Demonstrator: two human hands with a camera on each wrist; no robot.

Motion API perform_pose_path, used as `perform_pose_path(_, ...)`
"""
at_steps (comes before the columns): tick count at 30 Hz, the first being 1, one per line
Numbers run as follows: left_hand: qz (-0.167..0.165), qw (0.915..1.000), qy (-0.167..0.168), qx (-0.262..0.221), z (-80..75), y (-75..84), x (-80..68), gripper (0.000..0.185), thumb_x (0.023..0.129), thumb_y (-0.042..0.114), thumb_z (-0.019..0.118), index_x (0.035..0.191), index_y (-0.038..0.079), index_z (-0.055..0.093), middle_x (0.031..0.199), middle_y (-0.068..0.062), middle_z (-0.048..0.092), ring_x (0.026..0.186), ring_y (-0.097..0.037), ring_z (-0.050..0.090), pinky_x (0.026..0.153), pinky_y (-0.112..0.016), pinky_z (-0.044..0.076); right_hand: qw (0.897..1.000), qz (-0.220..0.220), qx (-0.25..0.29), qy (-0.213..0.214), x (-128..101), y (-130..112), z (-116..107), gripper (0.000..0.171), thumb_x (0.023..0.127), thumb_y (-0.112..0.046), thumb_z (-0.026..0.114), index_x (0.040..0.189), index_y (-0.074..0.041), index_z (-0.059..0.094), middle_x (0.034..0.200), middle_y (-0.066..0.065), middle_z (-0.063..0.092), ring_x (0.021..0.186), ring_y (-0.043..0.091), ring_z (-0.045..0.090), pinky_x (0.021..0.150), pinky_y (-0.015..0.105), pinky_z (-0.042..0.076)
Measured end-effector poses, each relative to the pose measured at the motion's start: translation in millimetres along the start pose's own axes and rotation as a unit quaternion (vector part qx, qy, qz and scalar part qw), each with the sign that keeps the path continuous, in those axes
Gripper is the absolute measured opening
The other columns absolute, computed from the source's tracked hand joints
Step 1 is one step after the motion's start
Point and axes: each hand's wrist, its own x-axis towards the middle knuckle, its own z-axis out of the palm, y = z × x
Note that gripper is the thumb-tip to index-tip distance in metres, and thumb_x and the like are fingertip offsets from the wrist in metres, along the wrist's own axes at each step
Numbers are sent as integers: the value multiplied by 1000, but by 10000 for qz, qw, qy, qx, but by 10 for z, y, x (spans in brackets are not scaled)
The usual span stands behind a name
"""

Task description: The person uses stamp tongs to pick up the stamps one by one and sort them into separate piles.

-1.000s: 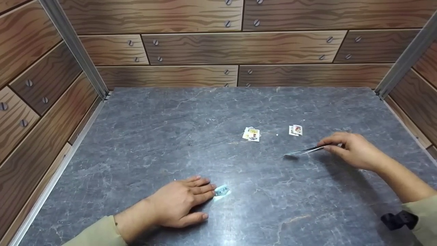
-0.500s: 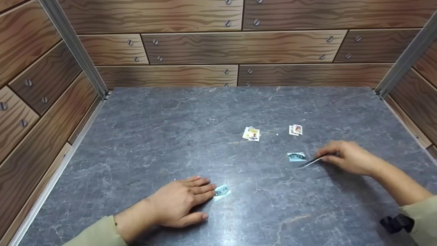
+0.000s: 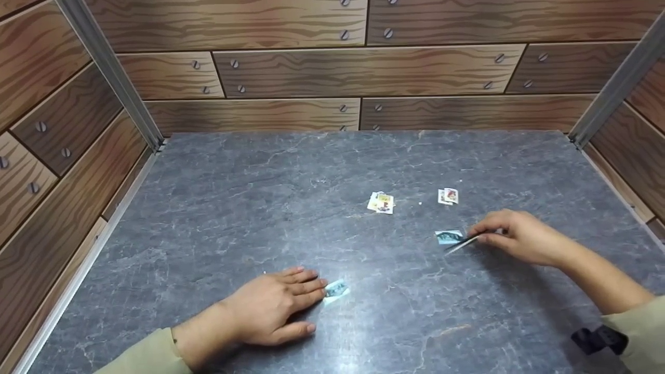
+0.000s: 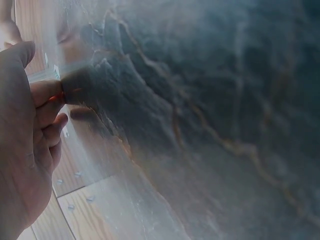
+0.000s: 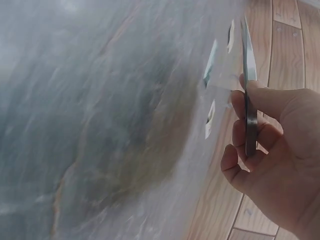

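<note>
Grey stone bench [image 3: 234,208]: right hand [image 3: 519,236] pinches tweezers [image 3: 462,243], long axis pointing left, tips touching a teal stamp [image 3: 448,237]; left hand [image 3: 270,306] flat, fingers straight, beside another teal stamp [image 3: 336,290].

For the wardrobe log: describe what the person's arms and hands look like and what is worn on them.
Both hands are bare, with no gloves or rings visible: the left hand and the right hand. Each forearm ends in a pale khaki-green long sleeve, pushed back above the wrist. A small black strap-like device sits at the right sleeve's cuff. No markings show.
</note>
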Motion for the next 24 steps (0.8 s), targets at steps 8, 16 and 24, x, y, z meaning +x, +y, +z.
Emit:
perform_pose_path(8, -20, 10000, 47, 0, -11, 4, -36, 66, 113, 51, 39, 157, 3, 51, 159, -13, 52, 149, -31, 46, 126, -45, 33, 9984, -484, 222, 183, 325, -318, 116, 21, 94, -4, 78, 110, -18, 83, 103, -10, 77, 92, 8, 67, 75, 33, 57)
perform_pose_path(16, -4, 10000, 11, 6, -33, 10, -12, 66, 113, 51, 39, 156, 2, 52, 158, -14, 52, 149, -31, 46, 127, -45, 33, 9928, -1040, 556, 210, 663, -637, 350, 22, 94, -1, 77, 111, -13, 82, 102, -5, 77, 92, 15, 71, 80, 37, 59)
perform_pose_path(24, 37, 10000, -42, 64, -17, 21, 10, 67, 113, 52, 38, 156, 2, 52, 159, -14, 52, 150, -31, 45, 127, -45, 32, 9944, -923, 417, -317, 854, -869, 638, 20, 97, -5, 74, 114, -12, 81, 108, 1, 78, 100, 24, 69, 88, 48, 58)
